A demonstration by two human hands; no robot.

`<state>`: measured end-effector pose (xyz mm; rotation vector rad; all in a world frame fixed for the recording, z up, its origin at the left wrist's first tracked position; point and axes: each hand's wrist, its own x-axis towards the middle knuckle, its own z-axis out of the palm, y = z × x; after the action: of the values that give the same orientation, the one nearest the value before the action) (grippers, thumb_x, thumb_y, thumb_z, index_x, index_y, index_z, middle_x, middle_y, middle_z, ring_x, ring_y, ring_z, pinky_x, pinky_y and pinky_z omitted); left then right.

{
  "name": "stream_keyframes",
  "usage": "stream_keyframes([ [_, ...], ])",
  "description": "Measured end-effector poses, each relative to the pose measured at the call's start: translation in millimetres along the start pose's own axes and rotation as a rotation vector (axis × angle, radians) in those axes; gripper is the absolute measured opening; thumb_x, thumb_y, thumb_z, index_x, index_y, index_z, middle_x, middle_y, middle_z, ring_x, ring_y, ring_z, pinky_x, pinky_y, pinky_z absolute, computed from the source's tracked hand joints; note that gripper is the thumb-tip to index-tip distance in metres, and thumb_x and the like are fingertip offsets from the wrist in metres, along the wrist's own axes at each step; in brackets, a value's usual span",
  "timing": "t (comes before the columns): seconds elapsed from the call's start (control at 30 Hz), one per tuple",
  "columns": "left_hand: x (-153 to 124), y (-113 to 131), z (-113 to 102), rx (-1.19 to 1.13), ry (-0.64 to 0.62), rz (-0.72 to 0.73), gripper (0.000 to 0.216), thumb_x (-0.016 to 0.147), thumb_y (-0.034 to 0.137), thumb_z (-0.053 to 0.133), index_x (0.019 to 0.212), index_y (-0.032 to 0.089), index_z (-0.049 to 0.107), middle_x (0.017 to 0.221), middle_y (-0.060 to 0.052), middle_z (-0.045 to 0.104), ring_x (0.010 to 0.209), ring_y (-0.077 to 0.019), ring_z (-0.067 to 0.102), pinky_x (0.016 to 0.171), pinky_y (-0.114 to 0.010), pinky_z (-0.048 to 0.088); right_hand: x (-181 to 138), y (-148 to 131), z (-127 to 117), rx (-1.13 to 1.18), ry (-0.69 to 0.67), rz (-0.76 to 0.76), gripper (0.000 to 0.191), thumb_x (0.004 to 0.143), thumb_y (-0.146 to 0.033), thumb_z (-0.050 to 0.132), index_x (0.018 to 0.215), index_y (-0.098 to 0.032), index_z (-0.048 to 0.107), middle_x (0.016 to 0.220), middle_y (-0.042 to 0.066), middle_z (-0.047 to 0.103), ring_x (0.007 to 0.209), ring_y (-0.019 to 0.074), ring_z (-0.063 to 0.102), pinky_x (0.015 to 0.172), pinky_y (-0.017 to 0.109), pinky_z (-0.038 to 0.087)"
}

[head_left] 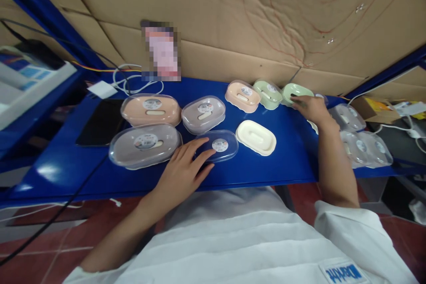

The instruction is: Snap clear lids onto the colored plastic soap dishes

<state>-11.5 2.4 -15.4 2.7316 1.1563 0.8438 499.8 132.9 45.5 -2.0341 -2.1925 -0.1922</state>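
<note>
My left hand (pixel 188 157) rests with its fingers spread at the left end of a clear plastic lid (pixel 228 146), which has a round label. At the back right, my right hand (pixel 311 108) grips the near side of a light green soap dish (pixel 299 90); its fingertips are partly hidden. A cream oval tray (pixel 256 137) lies just right of the clear lid. Beside my left hand is a lidded grey soap box (pixel 144 146). My right wrist partly covers a pale piece (pixel 313 126) on the table.
Lidded boxes stand around: peach (pixel 151 111), grey (pixel 203 115), peach (pixel 242 96) and green (pixel 268 94). Several more clear-lidded boxes (pixel 357 146) sit at the right. A black tablet-like slab (pixel 100 122) and white charger (pixel 102 90) lie left on the blue table (pixel 83 177). Cardboard (pixel 213 57) lines the back.
</note>
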Motion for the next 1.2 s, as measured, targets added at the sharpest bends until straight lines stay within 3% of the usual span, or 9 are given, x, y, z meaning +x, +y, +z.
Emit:
stream_keyframes([
  [0.2,1,2,-2,0.067,0.005,-0.009,0.047,0.109,0.031,0.062,0.153,0.015,0.059,0.152,-0.025,0.054,0.134,-0.0417,0.057,0.108,-0.063,0.054,-2,-12,-18,-0.01,0.311,0.113,0.051,0.115,-0.045,0.044,0.134,-0.008,0.074,0.129,0.027,0.078,0.115,0.0376,0.074,0.098,0.048,0.049],
  [0.33,0,4,-2,0.041,-0.017,0.063,0.044,0.109,0.029,0.06,0.153,0.02,0.061,0.151,-0.022,0.055,0.131,-0.0381,0.058,0.108,-0.06,0.054,-28,-65,-43,0.045,0.502,-0.092,0.044,0.115,-0.049,0.046,0.128,-0.017,0.075,0.124,0.02,0.081,0.11,0.0331,0.074,0.096,0.046,0.049],
  [0.4,0,4,-3,0.025,-0.041,0.121,0.038,0.11,0.027,0.06,0.147,0.023,0.066,0.149,-0.019,0.057,0.128,-0.0354,0.059,0.108,-0.058,0.054,-47,-105,-52,0.038,0.496,-0.267,0.036,0.114,-0.044,0.052,0.125,-0.019,0.075,0.118,0.014,0.083,0.107,0.0304,0.075,0.094,0.044,0.049],
  [0.5,1,3,-2,0.023,-0.081,0.124,0.037,0.11,0.03,0.06,0.144,0.02,0.068,0.15,-0.019,0.058,0.127,-0.0354,0.059,0.108,-0.058,0.053,-73,-157,-55,-0.057,0.363,-0.5,0.027,0.113,-0.036,0.056,0.118,-0.018,0.076,0.105,0.009,0.084,0.095,0.0262,0.076,0.087,0.041,0.046],
  [0.6,1,3,-3,0.029,-0.101,0.103,0.042,0.11,0.032,0.061,0.148,0.017,0.065,0.157,-0.021,0.055,0.133,-0.0378,0.057,0.112,-0.06,0.052,-88,-186,-47,-0.103,0.227,-0.652,0.025,0.114,-0.031,0.055,0.113,-0.016,0.076,0.095,0.007,0.083,0.087,0.0233,0.075,0.082,0.039,0.045],
  [0.7,1,3,-3,0.034,-0.114,0.087,0.045,0.11,0.035,0.061,0.15,0.014,0.063,0.163,-0.023,0.051,0.141,-0.0406,0.054,0.116,-0.063,0.05,-93,-195,-37,-0.111,0.101,-0.657,0.033,0.113,-0.039,0.058,0.128,-0.012,0.073,0.11,0.012,0.082,0.097,0.0262,0.076,0.087,0.04,0.047],
  [0.83,2,3,-3,0.029,-0.124,0.069,0.047,0.111,0.036,0.059,0.153,0.015,0.06,0.166,-0.023,0.048,0.147,-0.0407,0.052,0.119,-0.064,0.048,-98,-194,-31,-0.141,-0.036,-0.597,0.068,0.105,-0.056,0.068,0.152,-0.008,0.058,0.135,0.022,0.074,0.116,0.0358,0.071,0.095,0.045,0.049],
  [1.03,1,4,-3,0.042,-0.12,0.06,0.048,0.11,0.035,0.06,0.154,0.016,0.058,0.165,-0.024,0.049,0.147,-0.0412,0.051,0.12,-0.067,0.045,-96,-202,-26,-0.119,-0.051,-0.686,0.038,0.112,-0.031,0.057,0.142,-0.01,0.068,0.124,0.017,0.077,0.111,0.0318,0.072,0.094,0.043,0.052],
  [1.2,1,5,-4,0.056,-0.123,0.022,0.05,0.111,0.036,0.058,0.156,0.016,0.057,0.169,-0.026,0.044,0.155,-0.0441,0.044,0.123,-0.072,0.038,-86,-199,-17,-0.036,-0.038,-0.682,0.041,0.112,-0.025,0.051,0.149,-0.015,0.065,0.138,0.019,0.072,0.128,0.0341,0.068,0.108,0.051,0.051],
])
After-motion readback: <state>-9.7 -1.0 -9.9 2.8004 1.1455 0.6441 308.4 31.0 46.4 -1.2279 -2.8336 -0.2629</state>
